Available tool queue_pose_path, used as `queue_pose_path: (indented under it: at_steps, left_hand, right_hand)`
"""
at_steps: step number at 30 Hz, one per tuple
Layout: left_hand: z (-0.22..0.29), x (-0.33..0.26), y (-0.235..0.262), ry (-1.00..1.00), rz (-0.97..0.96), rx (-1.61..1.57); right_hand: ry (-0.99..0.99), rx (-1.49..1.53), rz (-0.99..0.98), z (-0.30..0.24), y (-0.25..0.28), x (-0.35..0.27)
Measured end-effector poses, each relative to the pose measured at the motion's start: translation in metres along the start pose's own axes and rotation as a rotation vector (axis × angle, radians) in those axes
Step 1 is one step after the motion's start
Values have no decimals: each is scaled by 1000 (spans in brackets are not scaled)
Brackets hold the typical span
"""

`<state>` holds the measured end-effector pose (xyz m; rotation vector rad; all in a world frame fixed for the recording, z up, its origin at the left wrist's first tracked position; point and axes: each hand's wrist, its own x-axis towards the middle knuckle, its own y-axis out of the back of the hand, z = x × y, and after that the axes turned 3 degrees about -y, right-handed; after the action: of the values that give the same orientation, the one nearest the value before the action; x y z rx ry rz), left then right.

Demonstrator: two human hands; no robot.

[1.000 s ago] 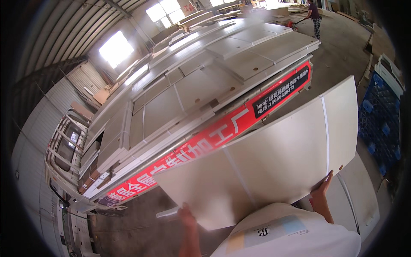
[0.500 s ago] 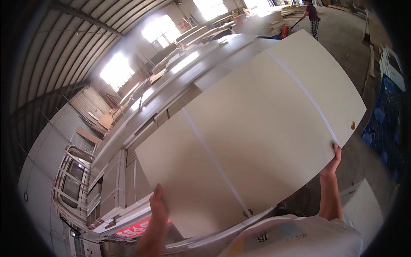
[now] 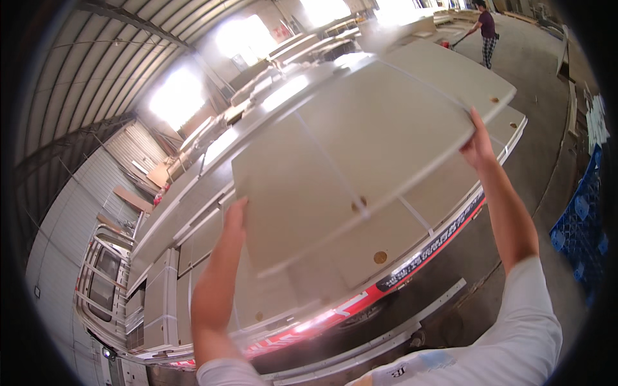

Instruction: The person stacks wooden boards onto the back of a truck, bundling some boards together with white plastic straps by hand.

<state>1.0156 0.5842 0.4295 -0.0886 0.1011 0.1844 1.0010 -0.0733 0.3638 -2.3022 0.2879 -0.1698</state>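
I hold a large pale beige board up at arm's length, tilted flat over a stack of similar panels on a truck bed. My left hand grips the board's lower left edge. My right hand grips its right edge near a round drilled hole. The board has a thin seam down its middle and small round holes.
The truck carries several stacked panels, with a red banner along its side. Blue plastic pallets lie at the right. A person works far off at the top right. The floor is bare concrete inside a metal-roofed hall.
The board has gone from leaning upright in front of me to lifted high and laid nearly flat over the truck's stack. Both arms have stretched upward.
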Motion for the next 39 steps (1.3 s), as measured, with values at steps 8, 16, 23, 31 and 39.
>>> queue_pose_path:
  at_steps: [8,16,23,31,39]
  left_hand:
    - [-89,43,-94,-323,28,1136]
    - [-118,98,-118,-514,131,933]
    - [-74,110,-134,168,58,420]
    - [-80,100,-159,29,219,602]
    - [-84,117,-85,-54,153,494]
  right_hand:
    - [143,-1410,135,97,4,114]
    - [285,-1479,240,148,-47,136]
    - [262,-1606,224,143,-61,119]
    - [352,-1385,299,140,-47,134]
    - [194,-1453,303,143,-61,129]
